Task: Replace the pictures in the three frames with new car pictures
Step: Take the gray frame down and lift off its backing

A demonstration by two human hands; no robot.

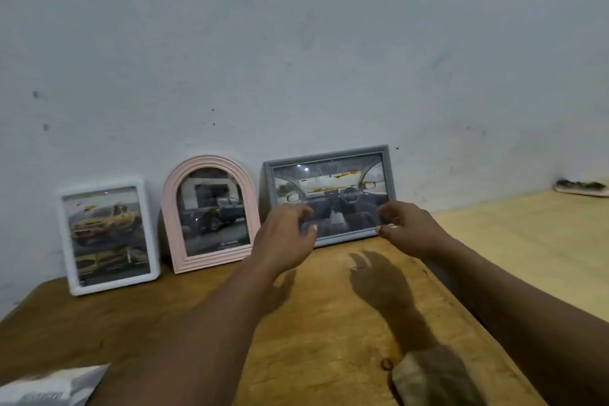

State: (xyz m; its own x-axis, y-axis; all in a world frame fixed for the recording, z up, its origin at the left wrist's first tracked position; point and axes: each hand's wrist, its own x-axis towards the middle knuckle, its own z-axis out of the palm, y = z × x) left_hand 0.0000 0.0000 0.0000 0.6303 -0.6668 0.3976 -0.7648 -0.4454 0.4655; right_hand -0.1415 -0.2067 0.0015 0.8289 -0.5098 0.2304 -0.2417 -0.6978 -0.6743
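Three picture frames lean against the wall at the back of a wooden table (197, 313). A white rectangular frame (107, 236) on the left shows yellow cars. In the middle, a pink arched frame (209, 212) shows a dark pickup truck. The grey landscape frame (329, 194) on the right shows a car interior. My left hand (285, 236) hovers in front of the grey frame's lower left corner, fingers curled and apart. My right hand (403, 227) is at its lower right corner, fingers spread, fingertips close to the frame edge. Neither hand clearly grips the frame.
Printed paper (49, 386) lies at the near left edge of the table. A brownish object (431, 376) sits at the near right edge. To the right is a lighter wooden surface (527, 241) with a small dark item (581, 186) by the wall.
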